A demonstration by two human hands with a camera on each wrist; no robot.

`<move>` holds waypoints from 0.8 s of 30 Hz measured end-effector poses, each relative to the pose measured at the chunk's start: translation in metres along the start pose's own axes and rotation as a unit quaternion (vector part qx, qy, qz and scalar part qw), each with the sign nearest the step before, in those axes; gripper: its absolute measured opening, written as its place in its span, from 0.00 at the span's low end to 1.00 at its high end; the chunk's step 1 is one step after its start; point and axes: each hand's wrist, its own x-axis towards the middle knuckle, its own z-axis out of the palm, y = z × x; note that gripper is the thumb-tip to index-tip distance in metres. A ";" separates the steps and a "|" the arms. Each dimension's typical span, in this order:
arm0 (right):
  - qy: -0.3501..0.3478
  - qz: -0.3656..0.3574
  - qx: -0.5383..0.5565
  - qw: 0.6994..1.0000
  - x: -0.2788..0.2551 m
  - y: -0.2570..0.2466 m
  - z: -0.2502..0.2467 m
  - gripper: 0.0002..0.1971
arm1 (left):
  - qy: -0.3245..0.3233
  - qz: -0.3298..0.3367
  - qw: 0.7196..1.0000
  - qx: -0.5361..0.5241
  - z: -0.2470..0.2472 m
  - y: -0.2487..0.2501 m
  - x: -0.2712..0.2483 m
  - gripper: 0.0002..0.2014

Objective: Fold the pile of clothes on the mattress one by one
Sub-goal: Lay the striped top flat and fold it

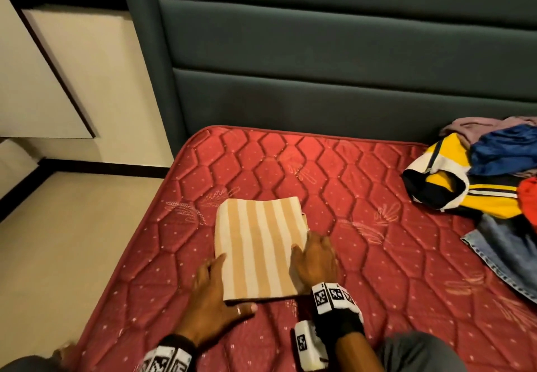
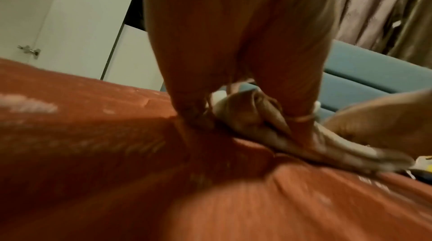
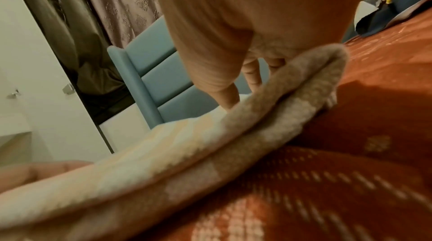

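Both hands frame the folded striped cloth point(image 1: 259, 248) that lies flat on the red quilted mattress point(image 1: 377, 270), near its left edge and toward the near side. Left hand point(image 1: 216, 293) sits at the cloth's near-left corner, index finger stretched along the left side and thumb laid across the near edge, fingers mostly straight. Right hand point(image 1: 315, 258) rests on the cloth's right edge with its fingers extended and lying together, pressing down rather than gripping. From the head camera the cloth reads as a neat rectangle of tan and cream stripes; the left wrist view alone shows the bunched layers of the fold point(image 2: 245, 119) between two fingers, one of which wears a ring point(image 2: 301, 118). The right wrist view shows the thick rolled edge point(image 3: 268, 112) under the fingertips point(image 3: 230, 101). Both wrist pictures are blurred, so whether any finger tucks under the cloth cannot be told. At the mattress's right edge a pile of clothes point(image 1: 476, 174) is cut off by the frame, with a denim piece point(image 1: 505, 249) beside it. Behind stands a padded teal headboard point(image 1: 319, 51).
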 end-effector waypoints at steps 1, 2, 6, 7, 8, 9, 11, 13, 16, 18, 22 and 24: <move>-0.006 -0.001 -0.004 1.000 0.002 0.001 0.000 0.24 | 0.020 0.015 1.000 -0.002 0.008 -0.004 -0.005 0.59; -0.010 0.000 -0.005 1.000 0.003 0.003 0.001 0.24 | 0.052 0.031 0.998 0.003 0.015 -0.006 -0.008 0.55; 0.001 0.018 0.048 0.999 0.013 0.012 0.006 0.19 | 0.159 0.093 0.983 0.004 0.019 -0.002 -0.007 0.39; 0.002 0.014 0.063 0.998 0.017 0.015 0.006 0.17 | 0.171 0.105 0.980 0.010 0.017 0.001 -0.007 0.36; 0.007 0.008 0.076 0.997 0.022 0.015 0.005 0.15 | 0.176 0.111 0.978 0.021 0.015 0.003 -0.007 0.35; 0.014 0.001 0.089 0.996 0.025 0.016 0.003 0.13 | 0.176 0.116 0.977 0.034 0.014 0.004 -0.008 0.34; 0.029 -0.008 0.103 0.994 0.031 0.017 -0.001 0.11 | 0.164 0.115 0.978 0.062 0.014 0.001 -0.011 0.33; 0.029 -0.002 0.099 0.995 0.033 0.021 -0.001 0.09 | 0.151 0.096 0.979 0.101 0.016 -0.005 -0.014 0.32; 0.024 0.007 0.059 0.998 0.025 0.023 0.003 0.10 | 0.105 0.079 0.981 0.145 0.011 0.003 -0.025 0.32; 0.073 -0.027 0.025 0.997 0.017 0.021 0.002 0.12 | 0.061 0.062 0.984 0.155 -0.001 0.009 -0.032 0.35; 0.134 -0.145 -0.033 0.980 0.001 0.004 0.006 0.13 | 0.072 0.088 0.983 0.145 -0.045 0.013 -0.013 0.24; 0.108 -0.203 -0.045 0.972 -0.001 -0.006 0.015 0.15 | 0.097 0.108 0.981 0.125 -0.063 0.017 0.026 0.19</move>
